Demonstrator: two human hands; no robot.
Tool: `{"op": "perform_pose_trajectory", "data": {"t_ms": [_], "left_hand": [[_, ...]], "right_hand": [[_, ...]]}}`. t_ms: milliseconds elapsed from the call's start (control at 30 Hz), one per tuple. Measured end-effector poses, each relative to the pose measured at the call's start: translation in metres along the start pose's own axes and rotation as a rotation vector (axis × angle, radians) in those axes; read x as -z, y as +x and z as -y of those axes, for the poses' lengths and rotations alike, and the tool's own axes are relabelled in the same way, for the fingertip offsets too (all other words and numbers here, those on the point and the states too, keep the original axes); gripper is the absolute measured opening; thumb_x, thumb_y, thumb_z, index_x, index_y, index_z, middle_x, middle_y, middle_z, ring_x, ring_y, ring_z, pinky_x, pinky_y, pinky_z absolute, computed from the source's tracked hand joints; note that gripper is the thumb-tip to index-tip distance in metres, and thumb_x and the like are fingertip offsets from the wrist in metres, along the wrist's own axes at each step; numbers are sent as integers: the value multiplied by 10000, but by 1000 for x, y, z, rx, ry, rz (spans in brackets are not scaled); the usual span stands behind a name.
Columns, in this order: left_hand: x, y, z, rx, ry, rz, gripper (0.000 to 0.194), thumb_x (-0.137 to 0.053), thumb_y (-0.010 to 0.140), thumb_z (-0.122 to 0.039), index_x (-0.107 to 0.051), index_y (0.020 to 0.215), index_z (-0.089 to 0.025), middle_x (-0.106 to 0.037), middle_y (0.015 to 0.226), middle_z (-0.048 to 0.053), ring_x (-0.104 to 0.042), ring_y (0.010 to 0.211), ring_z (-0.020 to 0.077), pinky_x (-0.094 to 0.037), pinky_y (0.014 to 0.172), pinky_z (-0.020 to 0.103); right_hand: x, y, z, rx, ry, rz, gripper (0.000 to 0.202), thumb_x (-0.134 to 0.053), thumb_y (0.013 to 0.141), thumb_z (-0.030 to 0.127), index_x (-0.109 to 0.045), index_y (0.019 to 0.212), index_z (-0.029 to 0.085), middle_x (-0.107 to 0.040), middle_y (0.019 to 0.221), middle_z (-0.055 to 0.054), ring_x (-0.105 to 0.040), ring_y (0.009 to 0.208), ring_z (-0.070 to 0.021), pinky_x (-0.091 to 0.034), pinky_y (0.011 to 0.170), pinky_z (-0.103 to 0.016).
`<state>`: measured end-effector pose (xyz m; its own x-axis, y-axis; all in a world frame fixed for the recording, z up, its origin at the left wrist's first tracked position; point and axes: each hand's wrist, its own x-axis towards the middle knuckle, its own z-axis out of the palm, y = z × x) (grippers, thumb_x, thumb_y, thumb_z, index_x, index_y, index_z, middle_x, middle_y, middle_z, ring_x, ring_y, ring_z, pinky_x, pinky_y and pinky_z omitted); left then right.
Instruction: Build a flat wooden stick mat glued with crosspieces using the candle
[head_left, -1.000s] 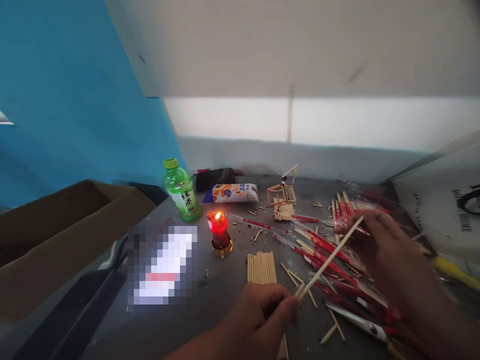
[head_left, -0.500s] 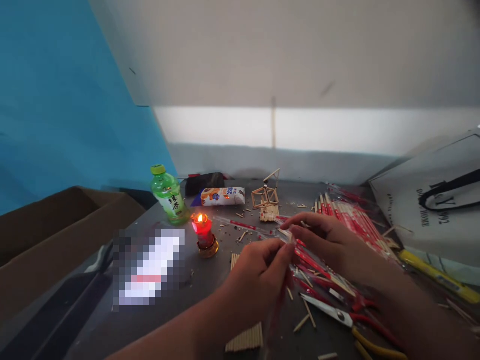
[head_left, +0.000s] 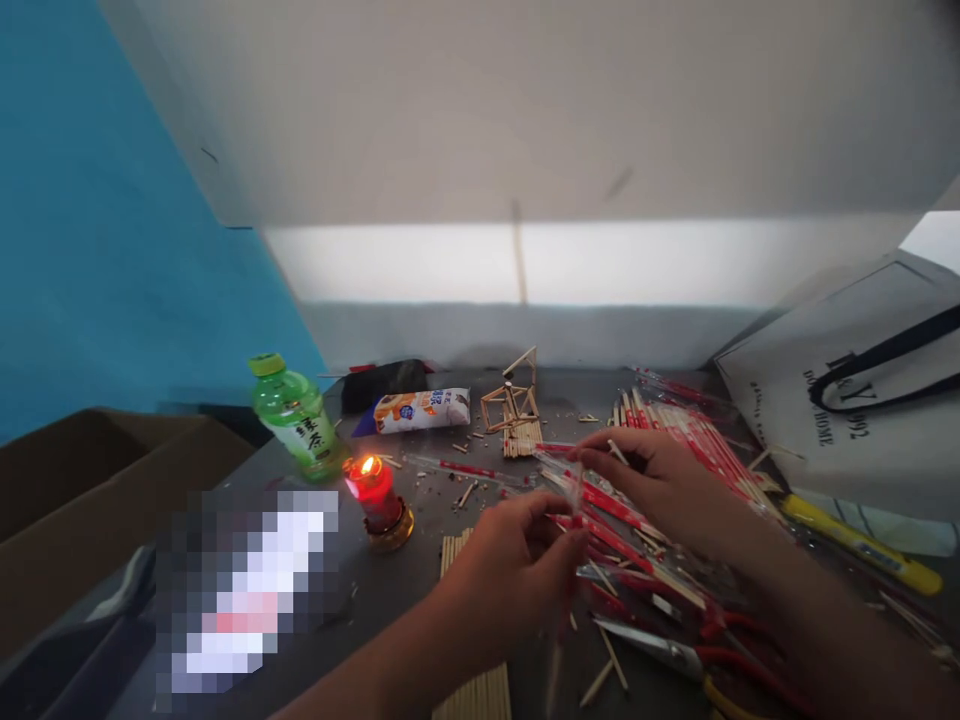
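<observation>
My left hand (head_left: 510, 565) is closed, thumb and fingers pinching a clear plastic sleeve (head_left: 559, 635) that hangs blurred below it. The fingertips of my right hand (head_left: 649, 475) pinch the sleeve's upper end, and a thin wooden stick (head_left: 617, 453) pokes out between its fingers. Under and beside my hands lie red-printed plastic sleeves (head_left: 611, 500) and loose sticks. A flat panel of sticks (head_left: 480, 685) side by side is partly hidden under my left forearm. Behind my hands stands a small stick frame (head_left: 510, 408) on a stick base (head_left: 523, 438).
A lit red candle (head_left: 381, 505) burns left of my hands, near a green bottle (head_left: 298, 420). A snack packet (head_left: 420, 410) lies behind. Red-handled scissors (head_left: 660, 645) and a yellow cutter (head_left: 862, 545) lie right. A white bag (head_left: 862, 400) stands far right, a cardboard box (head_left: 135, 480) left.
My hands have moved slightly apart, with the sleeve stretched between them. The stick in my right hand shows more clearly. The whole view has shifted, so table things sit further left and lower.
</observation>
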<state>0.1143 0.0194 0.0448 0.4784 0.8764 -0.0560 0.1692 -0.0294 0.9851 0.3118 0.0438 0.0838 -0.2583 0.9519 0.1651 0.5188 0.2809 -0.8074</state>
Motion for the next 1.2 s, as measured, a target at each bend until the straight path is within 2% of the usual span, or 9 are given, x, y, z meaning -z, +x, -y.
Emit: {"op": "perform_pose_trajectory", "data": {"t_ms": [167,333,500,633,733,800,867,1000,1200], "left_hand": [[-4,-4,13,-29,147,13,308,-628,892,-227,-727,1183,-209,-778,871,51,-695,735,195,-512,647,281],[-11,-13,13,-95,237,105,392,-583,913,-186,-694,1270,-303,-792,1002,5,-722,821,176,-542,733,258],[-11,-20,5,-141,519,72,354,-623,881,-248,-721,1220,-230,-791,1040,75,-733,896,251,-573,773,326],[3,-23,-2,-217,630,12,260,-588,918,-240,-748,1120,-280,-799,1012,27,-736,902,238,-559,831,350],[20,-29,6,-186,704,-66,226,-580,930,-285,-758,1069,-265,-799,1000,38,-735,925,265,-561,840,402],[32,-36,16,-160,685,-145,230,-569,934,-286,-766,1047,-250,-799,986,43,-736,932,262,-562,854,401],[44,-41,26,-149,601,-177,216,-571,939,-294,-780,975,-257,-803,919,19,-745,845,231,-574,784,346],[59,-45,42,-138,519,-298,246,-548,968,-328,-777,988,-240,-810,908,25,-755,812,220,-587,747,328],[63,-43,60,-183,416,-392,313,-537,981,-343,-739,1193,-233,-792,1152,58,-739,1049,250,-569,954,393]], "right_hand": [[28,12,-30,-52,-356,-313,352,-539,954,530,-747,1013,252,-588,552,39,-468,440,-148,-305,439,-271],[51,23,-63,-31,-508,-531,273,-571,906,401,-748,913,194,-737,854,-94,-661,764,-268,-462,684,-359],[54,27,-70,18,-533,-605,267,-530,919,332,-748,954,182,-729,947,-169,-667,953,-353,-489,847,-465],[52,21,-50,102,-497,-573,301,-467,988,346,-737,987,213,-719,1063,-156,-658,1041,-330,-489,920,-457],[48,7,-24,161,-450,-529,339,-415,1038,401,-720,1068,255,-703,1131,-93,-646,1103,-276,-490,939,-411],[43,-3,-3,198,-397,-491,334,-424,1051,429,-721,1086,282,-695,1101,-61,-628,1132,-252,-480,940,-383],[34,-10,17,213,-306,-398,321,-448,1050,451,-731,1065,300,-692,1001,-33,-656,1012,-218,-499,845,-340],[1,-5,47,210,5,-94,319,-445,1059,463,-699,1124,281,-685,790,13,-648,683,-145,-490,615,-275],[-58,23,53,369,65,-32,300,-446,1072,362,-699,1023,206,-674,763,3,-634,695,-131,-493,707,-290]]}}
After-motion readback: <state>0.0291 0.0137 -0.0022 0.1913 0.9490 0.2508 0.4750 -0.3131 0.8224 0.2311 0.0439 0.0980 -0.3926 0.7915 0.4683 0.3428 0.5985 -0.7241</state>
